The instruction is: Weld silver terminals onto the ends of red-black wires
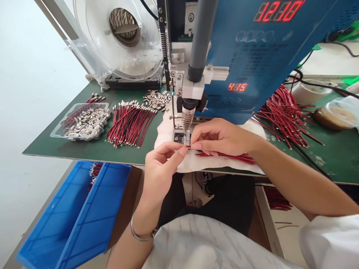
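My left hand (164, 160) is closed in a pinch, thumb against index finger, just in front of a small metal fixture (179, 138) under the soldering machine's tip. From the other side, my right hand (221, 137) pinches too, its fingertips almost meeting the left ones. A short bit of red wire (189, 147) shows between the two pinches; its ends are hidden by my fingers. Below my right hand, a few red and black wires (227, 157) lie on white paper (193, 165). The spring-wrapped soldering head (188, 116) stands right above the fixture.
Left on the green table (75, 154) are a plastic tub (56, 129) of metal connectors, a bundle of wires with connectors (131, 123) and loose connectors (157, 100). A blue bin (95, 209) stands below. Right are a wire pile (286, 116) and the blue machine housing (252, 67).
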`<state>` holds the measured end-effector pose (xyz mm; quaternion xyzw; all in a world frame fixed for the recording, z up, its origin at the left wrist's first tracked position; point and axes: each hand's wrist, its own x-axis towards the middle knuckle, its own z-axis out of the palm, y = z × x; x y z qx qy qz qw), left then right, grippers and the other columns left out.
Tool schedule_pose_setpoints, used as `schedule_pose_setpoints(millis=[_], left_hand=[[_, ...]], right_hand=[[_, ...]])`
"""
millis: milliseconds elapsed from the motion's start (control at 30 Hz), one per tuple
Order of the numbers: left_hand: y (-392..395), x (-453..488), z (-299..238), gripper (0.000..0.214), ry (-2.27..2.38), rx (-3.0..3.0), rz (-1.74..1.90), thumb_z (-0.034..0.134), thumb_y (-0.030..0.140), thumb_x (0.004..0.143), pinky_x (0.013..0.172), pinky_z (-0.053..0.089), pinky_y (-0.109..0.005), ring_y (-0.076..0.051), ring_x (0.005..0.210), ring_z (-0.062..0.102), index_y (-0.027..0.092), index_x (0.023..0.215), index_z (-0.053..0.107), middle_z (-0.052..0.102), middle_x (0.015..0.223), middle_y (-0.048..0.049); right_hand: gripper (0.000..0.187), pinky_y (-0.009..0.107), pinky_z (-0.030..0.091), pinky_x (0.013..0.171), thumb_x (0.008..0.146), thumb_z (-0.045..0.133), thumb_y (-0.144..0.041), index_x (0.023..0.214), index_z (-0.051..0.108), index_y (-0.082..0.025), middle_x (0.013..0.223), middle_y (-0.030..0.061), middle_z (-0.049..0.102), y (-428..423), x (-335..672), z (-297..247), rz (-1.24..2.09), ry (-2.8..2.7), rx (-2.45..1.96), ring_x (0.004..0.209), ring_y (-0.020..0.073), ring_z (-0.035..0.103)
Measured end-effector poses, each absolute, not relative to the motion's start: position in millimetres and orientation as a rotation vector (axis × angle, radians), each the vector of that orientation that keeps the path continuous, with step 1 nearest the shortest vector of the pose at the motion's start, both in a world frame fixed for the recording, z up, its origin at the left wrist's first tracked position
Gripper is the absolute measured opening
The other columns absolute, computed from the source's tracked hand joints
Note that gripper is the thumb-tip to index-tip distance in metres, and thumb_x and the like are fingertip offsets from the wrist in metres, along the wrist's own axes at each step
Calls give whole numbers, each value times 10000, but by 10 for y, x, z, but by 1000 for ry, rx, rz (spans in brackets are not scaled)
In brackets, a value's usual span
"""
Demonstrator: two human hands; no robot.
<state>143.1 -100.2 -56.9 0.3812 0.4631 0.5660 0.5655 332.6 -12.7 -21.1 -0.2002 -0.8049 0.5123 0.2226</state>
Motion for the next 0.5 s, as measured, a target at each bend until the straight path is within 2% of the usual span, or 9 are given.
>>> schedule_pose_setpoints(millis=[133,300,400,500], left_hand=[[-953,1425,-494,181,976,680,1210,833,285,684,374,148,-155,-8,412,262,151,628,726,481,536,39],[-938,1408,-468,191,928,645,1136,831,288,661,346,159,-148,-1,407,283,139,615,721,580,610,8],[-987,1400,-537,172,1041,876,1268,831,322,760,354,189,-157,-1,415,286,161,734,775,622,636,10],[-1030,1407,-625,91,1215,1291,1491,761,274,877,423,332,-168,-38,516,451,190,849,786,702,749,-6]], right_hand=[[188,170,377,485,970,643,-306,863,656,-152,621,-60,583,-136,3309,-215,1318,-2232,-479,502,47,485],[178,181,344,484,985,616,-278,867,653,-150,597,-69,554,-134,3314,-188,1326,-2265,-451,499,48,458],[199,191,337,494,991,607,-293,857,656,-154,571,-72,546,-136,3316,-174,1327,-2281,-497,495,52,453],[205,191,341,493,997,594,-300,872,660,-152,568,-77,550,-141,3311,-180,1360,-2271,-574,477,45,453]])
